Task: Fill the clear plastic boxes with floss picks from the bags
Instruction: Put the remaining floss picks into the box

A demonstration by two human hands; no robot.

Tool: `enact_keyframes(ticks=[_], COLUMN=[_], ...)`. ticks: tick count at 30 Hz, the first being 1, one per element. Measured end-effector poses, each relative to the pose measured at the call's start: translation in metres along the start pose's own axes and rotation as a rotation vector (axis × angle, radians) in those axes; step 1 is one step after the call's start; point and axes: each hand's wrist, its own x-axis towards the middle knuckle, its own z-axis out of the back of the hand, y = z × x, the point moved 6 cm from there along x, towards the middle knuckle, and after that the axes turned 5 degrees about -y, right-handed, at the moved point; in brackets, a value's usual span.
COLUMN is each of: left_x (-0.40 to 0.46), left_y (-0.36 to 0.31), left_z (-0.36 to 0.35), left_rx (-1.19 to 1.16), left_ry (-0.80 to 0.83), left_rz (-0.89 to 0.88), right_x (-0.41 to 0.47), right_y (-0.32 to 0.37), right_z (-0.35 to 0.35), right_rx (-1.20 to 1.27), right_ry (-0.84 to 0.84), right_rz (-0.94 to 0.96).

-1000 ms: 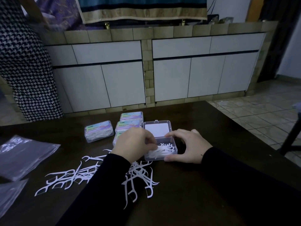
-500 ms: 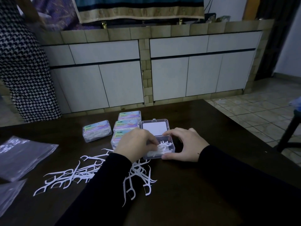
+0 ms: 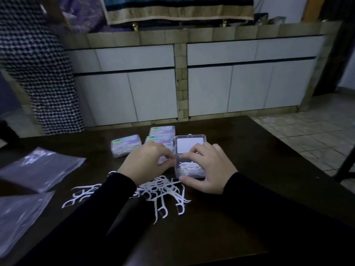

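Dim, bluish light — soft blur throughout, wide-angle bending at edges.

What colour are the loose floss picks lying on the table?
White, plain against the dark table in the head view: floss picks.

place: home | cues: tiled counter (image 3: 211,34) with white cabinet doors (image 3: 153,93); tiled floor (image 3: 317,135); dark table (image 3: 269,160)

Both arms reach forward in black sleeves. The left hand (image 3: 148,163) has its fingers curled, tips pinched together. The right hand (image 3: 208,167) arches with bent fingers, thumb stretched out low.
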Motion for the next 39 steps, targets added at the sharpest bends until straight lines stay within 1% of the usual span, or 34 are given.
enact_keyframes(ticks=[3, 5, 9, 11, 13, 14, 19, 22, 24, 28, 32, 35, 37, 39], left_x=[-0.025, -0.043, -0.082, -0.1, -0.115, -0.119, -0.123, -0.124, -0.122, -0.118, -0.11, -0.105, -0.103, -0.099], left_y=[0.03, 0.056, 0.107, 0.131, 0.145, 0.147, 0.149, 0.153, 0.153, 0.146, 0.134, 0.127, 0.123, 0.119], left_z=[0.021, 0.03, 0.045, 0.045, 0.044, 0.044, 0.044, 0.039, 0.035, 0.03, 0.033, 0.027, 0.022, 0.02], left_rx=[0.054, 0.089, -0.016, -0.024, -0.032, -0.039, -0.004, -0.068, -0.113, -0.18, -0.165, -0.072, -0.035, -0.065], left_ry=[0.009, 0.068, 0.202, 0.314, 0.427, 0.446, 0.415, 0.352, 0.328, 0.306, 0.26, 0.311, 0.361, 0.374], left_rz=[0.03, 0.075, 0.282, 0.392, 0.494, 0.509, 0.467, 0.471, 0.462, 0.422, 0.383, 0.375, 0.381, 0.372], right_x=[0.014, 0.023, 0.041, 0.049, 0.055, 0.056, 0.062, 0.063, 0.064, 0.065, 0.064, 0.063, 0.062, 0.062], right_y=[0.032, 0.049, 0.074, 0.083, 0.089, 0.093, 0.107, 0.113, 0.116, 0.11, 0.097, 0.091, 0.091, 0.093], right_z=[-0.007, -0.015, -0.026, -0.035, -0.045, -0.049, -0.068, -0.071, -0.07, -0.065, -0.059, -0.058, -0.058, -0.057], right_rx=[-0.025, -0.059, -0.103, -0.12, -0.137, -0.145, -0.179, -0.18, -0.137, -0.066, -0.114, -0.174, -0.142, -0.096], right_ry=[0.026, 0.075, 0.137, 0.184, 0.24, 0.266, 0.34, 0.332, 0.316, 0.354, 0.394, 0.438, 0.421, 0.387], right_rz=[0.071, 0.054, 0.037, 0.038, 0.028, 0.026, 0.034, 0.038, 0.066, 0.071, 0.026, 0.006, 0.006, 0.014])
